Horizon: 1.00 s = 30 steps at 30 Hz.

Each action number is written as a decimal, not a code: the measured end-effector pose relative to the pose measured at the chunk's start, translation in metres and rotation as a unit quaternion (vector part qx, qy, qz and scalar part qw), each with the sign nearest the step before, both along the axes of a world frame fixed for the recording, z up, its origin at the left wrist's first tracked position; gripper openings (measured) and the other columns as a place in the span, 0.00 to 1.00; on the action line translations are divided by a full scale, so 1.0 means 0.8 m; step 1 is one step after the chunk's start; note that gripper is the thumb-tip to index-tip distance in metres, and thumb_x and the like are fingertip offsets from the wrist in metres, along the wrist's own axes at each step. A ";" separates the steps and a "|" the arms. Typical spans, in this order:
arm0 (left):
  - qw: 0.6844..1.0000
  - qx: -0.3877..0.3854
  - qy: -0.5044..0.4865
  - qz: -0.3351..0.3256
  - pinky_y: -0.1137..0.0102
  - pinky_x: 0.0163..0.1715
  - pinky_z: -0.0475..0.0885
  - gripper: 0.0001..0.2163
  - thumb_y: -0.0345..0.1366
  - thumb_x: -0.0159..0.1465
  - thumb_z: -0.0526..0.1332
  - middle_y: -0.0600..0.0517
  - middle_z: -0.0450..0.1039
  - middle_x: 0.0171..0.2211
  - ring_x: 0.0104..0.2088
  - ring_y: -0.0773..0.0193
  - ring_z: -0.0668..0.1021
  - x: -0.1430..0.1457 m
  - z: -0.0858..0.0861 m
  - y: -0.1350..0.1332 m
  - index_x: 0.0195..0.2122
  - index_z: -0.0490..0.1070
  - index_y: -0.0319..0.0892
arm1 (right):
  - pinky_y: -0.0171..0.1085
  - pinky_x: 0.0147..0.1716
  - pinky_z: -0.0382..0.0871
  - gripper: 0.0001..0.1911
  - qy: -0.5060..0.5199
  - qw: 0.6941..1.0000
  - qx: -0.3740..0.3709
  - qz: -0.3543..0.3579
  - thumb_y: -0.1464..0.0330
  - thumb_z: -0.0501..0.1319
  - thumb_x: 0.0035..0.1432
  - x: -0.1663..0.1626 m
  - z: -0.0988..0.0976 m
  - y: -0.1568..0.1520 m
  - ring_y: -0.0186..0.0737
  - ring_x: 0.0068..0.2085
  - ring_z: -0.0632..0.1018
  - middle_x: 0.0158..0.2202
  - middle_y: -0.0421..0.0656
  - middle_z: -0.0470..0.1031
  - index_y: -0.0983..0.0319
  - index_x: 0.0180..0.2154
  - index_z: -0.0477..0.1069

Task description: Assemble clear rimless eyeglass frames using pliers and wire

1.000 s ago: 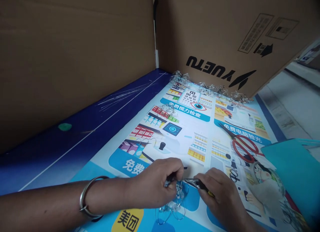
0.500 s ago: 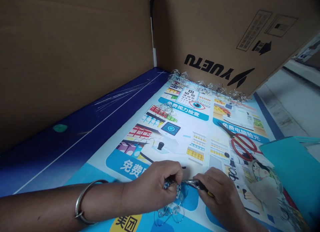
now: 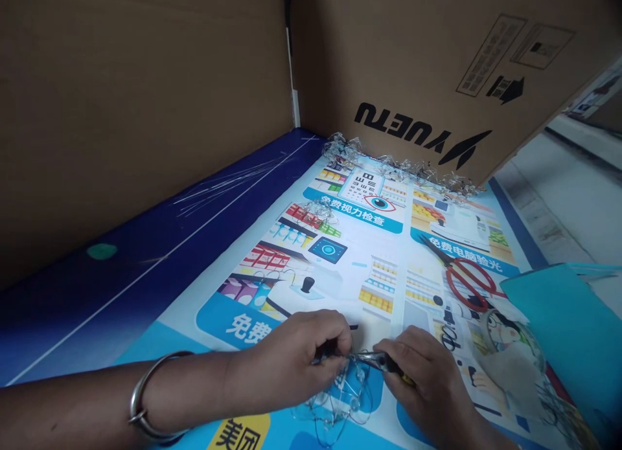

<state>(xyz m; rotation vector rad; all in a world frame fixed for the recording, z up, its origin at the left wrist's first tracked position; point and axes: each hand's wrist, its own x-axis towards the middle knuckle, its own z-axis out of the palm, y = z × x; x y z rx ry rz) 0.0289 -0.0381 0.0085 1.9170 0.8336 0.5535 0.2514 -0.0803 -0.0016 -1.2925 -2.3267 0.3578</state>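
Note:
My left hand [image 3: 311,349] comes in from the left with thumb and fingers pinched together on a piece of bent wire with clear beads [image 3: 335,398]. The wire loops hang down below the fingers over the printed sheet. My right hand [image 3: 425,379] is wrapped around a pair of pliers [image 3: 381,360] whose metal jaws point left. The jaw tips meet the wire right at my left fingertips. What lies inside the left fist is partly hidden.
Red-handled scissors [image 3: 469,283] lie to the right, near a turquoise sheet [image 3: 558,346] and a clear round container [image 3: 515,337]. Beaded wire pieces [image 3: 403,168] line the back edge. Straight wires [image 3: 233,181] rest at left. Cardboard walls [image 3: 146,100] stand behind.
The wire loops under my left hand have swung and now spread wider below the fingers. Both hands stay in nearly the same place, and the view has shifted slightly.

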 end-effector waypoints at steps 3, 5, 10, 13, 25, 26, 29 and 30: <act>1.000 -0.014 0.001 -0.019 0.75 0.26 0.62 0.04 0.26 0.55 0.55 0.55 0.67 0.28 0.26 0.70 0.68 -0.002 0.001 0.004 0.30 0.66 0.41 | 0.36 0.28 0.59 0.08 -0.004 1.000 -0.001 -0.002 0.72 0.53 0.55 0.000 0.001 0.000 0.38 0.29 0.67 0.27 0.42 0.68 0.61 0.35 0.70; 0.999 -0.031 -0.002 -0.029 0.75 0.26 0.63 0.04 0.26 0.55 0.56 0.54 0.68 0.29 0.27 0.70 0.69 -0.003 0.003 0.005 0.30 0.66 0.40 | 0.36 0.28 0.59 0.09 -0.007 1.000 -0.002 0.001 0.72 0.53 0.55 0.000 0.001 0.000 0.38 0.29 0.67 0.27 0.42 0.68 0.61 0.36 0.70; 0.998 -0.059 -0.012 -0.030 0.74 0.28 0.64 0.02 0.27 0.56 0.57 0.53 0.68 0.29 0.28 0.69 0.70 -0.004 0.007 0.009 0.28 0.66 0.39 | 0.35 0.27 0.60 0.08 -0.013 1.000 0.005 0.002 0.72 0.53 0.55 0.001 0.001 0.001 0.37 0.29 0.68 0.27 0.42 0.68 0.61 0.36 0.70; 0.997 -0.057 -0.028 -0.033 0.74 0.30 0.65 0.02 0.26 0.56 0.57 0.53 0.68 0.29 0.30 0.68 0.70 -0.005 0.009 0.010 0.28 0.66 0.39 | 0.35 0.28 0.60 0.08 -0.008 1.000 0.008 0.003 0.72 0.53 0.55 0.001 0.001 0.001 0.37 0.29 0.68 0.27 0.42 0.68 0.61 0.36 0.70; 0.996 -0.040 -0.026 -0.079 0.72 0.35 0.67 0.04 0.29 0.61 0.53 0.51 0.71 0.34 0.33 0.67 0.73 -0.010 0.006 0.013 0.31 0.66 0.40 | 0.36 0.28 0.61 0.09 -0.009 1.000 0.007 0.003 0.72 0.54 0.55 0.001 0.002 0.001 0.37 0.29 0.68 0.27 0.42 0.69 0.61 0.36 0.71; 0.995 -0.035 -0.026 -0.086 0.72 0.35 0.67 0.04 0.29 0.61 0.53 0.51 0.71 0.34 0.33 0.67 0.73 -0.010 0.006 0.014 0.31 0.66 0.40 | 0.36 0.28 0.61 0.09 -0.007 1.000 0.012 0.004 0.72 0.54 0.55 0.001 0.002 0.002 0.37 0.29 0.68 0.27 0.42 0.69 0.61 0.36 0.71; 0.995 -0.025 -0.023 -0.094 0.73 0.35 0.66 0.04 0.30 0.61 0.54 0.51 0.71 0.35 0.34 0.67 0.72 -0.010 0.007 0.014 0.31 0.66 0.40 | 0.36 0.28 0.61 0.09 0.004 1.000 0.026 0.008 0.72 0.53 0.55 0.001 0.002 0.002 0.37 0.29 0.68 0.27 0.42 0.69 0.61 0.36 0.70; 0.995 -0.025 -0.020 -0.093 0.73 0.35 0.66 0.04 0.29 0.61 0.54 0.52 0.71 0.34 0.34 0.67 0.72 -0.010 0.007 0.015 0.31 0.66 0.41 | 0.36 0.28 0.61 0.09 0.006 0.999 0.030 0.009 0.72 0.53 0.55 0.001 0.002 0.002 0.37 0.29 0.68 0.27 0.42 0.69 0.61 0.36 0.70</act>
